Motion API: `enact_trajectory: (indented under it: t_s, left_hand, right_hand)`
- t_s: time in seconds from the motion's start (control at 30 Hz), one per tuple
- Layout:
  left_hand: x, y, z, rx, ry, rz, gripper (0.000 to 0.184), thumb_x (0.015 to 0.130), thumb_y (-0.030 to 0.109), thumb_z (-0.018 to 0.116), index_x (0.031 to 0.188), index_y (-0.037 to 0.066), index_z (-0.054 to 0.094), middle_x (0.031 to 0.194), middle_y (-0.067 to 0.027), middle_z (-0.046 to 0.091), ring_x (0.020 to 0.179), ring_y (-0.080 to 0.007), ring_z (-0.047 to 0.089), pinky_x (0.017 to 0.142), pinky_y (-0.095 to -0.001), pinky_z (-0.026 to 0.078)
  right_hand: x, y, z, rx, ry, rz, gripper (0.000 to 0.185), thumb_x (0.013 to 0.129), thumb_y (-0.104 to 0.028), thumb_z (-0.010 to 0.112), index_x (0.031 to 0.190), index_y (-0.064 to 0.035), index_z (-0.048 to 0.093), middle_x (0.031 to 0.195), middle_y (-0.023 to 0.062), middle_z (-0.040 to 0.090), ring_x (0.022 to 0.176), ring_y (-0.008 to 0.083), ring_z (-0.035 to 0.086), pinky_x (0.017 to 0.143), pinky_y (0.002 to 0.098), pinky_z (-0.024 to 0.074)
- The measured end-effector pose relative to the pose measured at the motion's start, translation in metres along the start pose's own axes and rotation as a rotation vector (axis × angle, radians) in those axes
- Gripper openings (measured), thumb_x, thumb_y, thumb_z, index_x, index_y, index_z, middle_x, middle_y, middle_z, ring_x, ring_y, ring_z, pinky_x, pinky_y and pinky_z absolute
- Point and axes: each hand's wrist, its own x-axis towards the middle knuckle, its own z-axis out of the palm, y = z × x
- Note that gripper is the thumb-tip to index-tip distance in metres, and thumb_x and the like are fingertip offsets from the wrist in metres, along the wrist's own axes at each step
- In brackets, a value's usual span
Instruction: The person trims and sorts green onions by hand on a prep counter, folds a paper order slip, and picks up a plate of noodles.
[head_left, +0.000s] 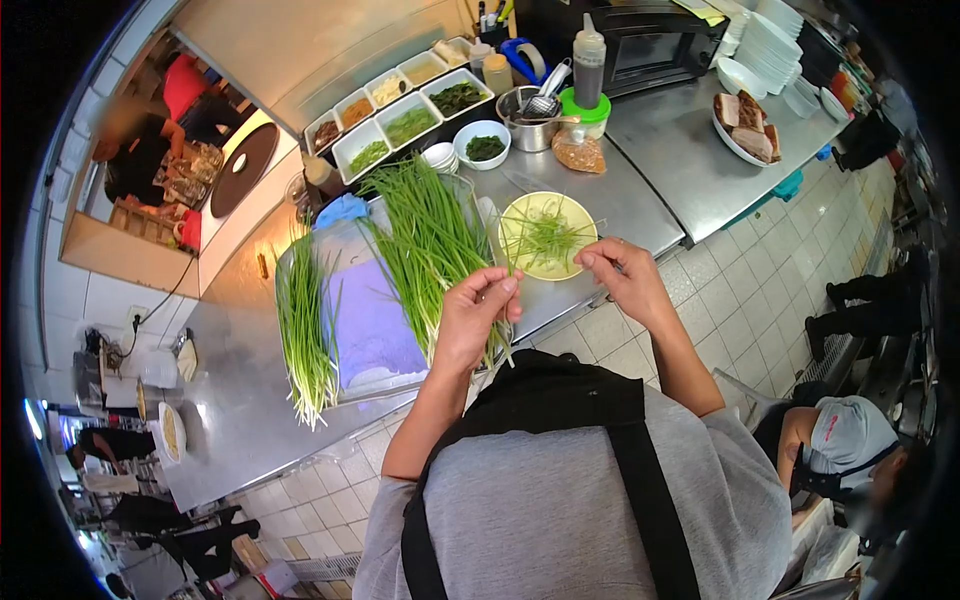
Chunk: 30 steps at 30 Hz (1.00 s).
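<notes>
Inside yellow bowl [515, 215], chopped greens [545, 236].

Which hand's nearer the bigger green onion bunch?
Left. The left hand is by the lower right edge of the bunch; the right hand is farther off, at the right side of the yellow bowl.

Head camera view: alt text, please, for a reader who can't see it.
A person's left hand and right hand, fingers pinched, work at a yellow bowl of thin green strands. Long green onions lie to the left in a tray; ingredient containers stand beyond.
</notes>
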Motion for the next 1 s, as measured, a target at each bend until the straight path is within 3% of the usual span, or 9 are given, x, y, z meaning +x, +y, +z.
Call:
enact_trajectory:
  t_s: [0.1, 0.37, 0.47, 0.63, 0.7, 0.77, 0.87, 0.9, 1.0]
  left_hand:
    - [-0.002, -0.004, 0.004, 0.098, 0.011, 0.025, 0.016, 0.086, 0.01, 0.058, 0.097, -0.001, 0.062, 0.066, -0.0004, 0.056, 0.054, -0.0053, 0.048, 0.049, -0.0187, 0.039]
    - [-0.005, -0.01, -0.001, 0.328, 0.088, 0.059, 0.013, 0.084, 0.009, 0.06, 0.093, 0.0, 0.064, 0.066, 0.0016, 0.055, 0.054, -0.0032, 0.046, 0.049, -0.0176, 0.037]
    - [-0.009, -0.003, -0.026, 0.415, 0.229, 0.165, 0.01, 0.083, 0.008, 0.061, 0.09, 0.002, 0.066, 0.068, 0.0019, 0.056, 0.057, -0.003, 0.047, 0.051, -0.0181, 0.038]
    - [-0.03, 0.027, -0.146, 0.696, 0.736, 0.358, 0.012, 0.082, 0.01, 0.061, 0.091, 0.004, 0.066, 0.069, 0.0016, 0.056, 0.058, -0.0041, 0.046, 0.052, -0.0197, 0.038]
    - [-0.046, 0.029, -0.212, 0.802, 0.943, 0.356, 0.015, 0.082, 0.012, 0.062, 0.094, 0.005, 0.066, 0.069, -0.0023, 0.059, 0.057, -0.0086, 0.05, 0.053, -0.0233, 0.041]
    - [-0.064, 0.036, -0.26, 1.114, 1.149, 0.339, 0.019, 0.081, 0.012, 0.061, 0.098, 0.005, 0.066, 0.079, -0.0087, 0.063, 0.064, -0.0194, 0.057, 0.06, -0.0313, 0.047]
    - [-0.085, 0.048, -0.281, 1.467, 1.177, -0.01, 0.025, 0.08, 0.013, 0.06, 0.103, 0.004, 0.064, 0.094, -0.0152, 0.061, 0.082, -0.0301, 0.059, 0.075, -0.0385, 0.046]
    - [-0.087, 0.046, -0.282, 1.583, 1.185, -0.023, 0.029, 0.078, 0.014, 0.062, 0.106, 0.004, 0.062, 0.104, -0.0159, 0.058, 0.095, -0.0334, 0.054, 0.084, -0.041, 0.043]
    - [-0.077, 0.045, -0.254, 1.552, 1.088, 0.236, 0.031, 0.077, 0.014, 0.064, 0.106, 0.004, 0.061, 0.108, -0.0167, 0.056, 0.098, -0.0331, 0.053, 0.086, -0.0403, 0.041]
  right_hand:
    - [0.007, -0.003, 0.002, 0.107, 0.034, -0.023, 0.012, 0.086, -0.008, 0.056, 0.089, 0.0005, 0.064, 0.076, 0.0037, 0.06, 0.062, 0.0085, 0.052, 0.058, 0.0215, 0.0436]
    - [0.023, -0.017, 0.001, 0.155, 0.232, -0.234, 0.009, 0.082, -0.006, 0.06, 0.088, -0.0007, 0.064, 0.077, 0.0056, 0.06, 0.065, 0.0098, 0.053, 0.059, 0.0229, 0.0423]
    - [0.03, -0.016, 0.005, 0.013, 0.237, -0.301, 0.01, 0.081, -0.008, 0.061, 0.087, -0.0009, 0.064, 0.077, 0.0072, 0.059, 0.065, 0.0142, 0.055, 0.059, 0.0252, 0.0434]
    - [0.039, 0.01, 0.021, -0.419, 0.077, -0.246, 0.01, 0.08, -0.01, 0.061, 0.086, -0.003, 0.064, 0.083, 0.0112, 0.059, 0.068, 0.0221, 0.058, 0.062, 0.0305, 0.0471]
    - [0.042, 0.021, 0.033, -0.461, 0.001, -0.276, 0.01, 0.08, -0.012, 0.061, 0.085, -0.0036, 0.064, 0.085, 0.0129, 0.06, 0.07, 0.0265, 0.06, 0.062, 0.0333, 0.0479]
    - [0.041, 0.021, 0.052, -0.524, -0.082, -0.326, 0.011, 0.08, -0.015, 0.059, 0.083, -0.0051, 0.064, 0.082, 0.0131, 0.061, 0.069, 0.0293, 0.06, 0.062, 0.0354, 0.0484]
    - [0.035, 0.011, 0.084, -0.619, -0.199, -0.311, 0.012, 0.08, -0.017, 0.057, 0.077, -0.0064, 0.062, 0.072, 0.0134, 0.062, 0.065, 0.0296, 0.061, 0.059, 0.0386, 0.049]
    - [0.035, 0.008, 0.093, -0.653, -0.233, -0.292, 0.013, 0.08, -0.018, 0.056, 0.075, -0.0066, 0.06, 0.068, 0.0134, 0.062, 0.062, 0.0291, 0.062, 0.058, 0.0397, 0.0492]
    - [0.036, 0.013, 0.117, -0.9, -0.292, -0.231, 0.014, 0.08, -0.018, 0.055, 0.076, -0.0051, 0.059, 0.065, 0.0156, 0.062, 0.061, 0.0297, 0.062, 0.057, 0.0407, 0.0491]
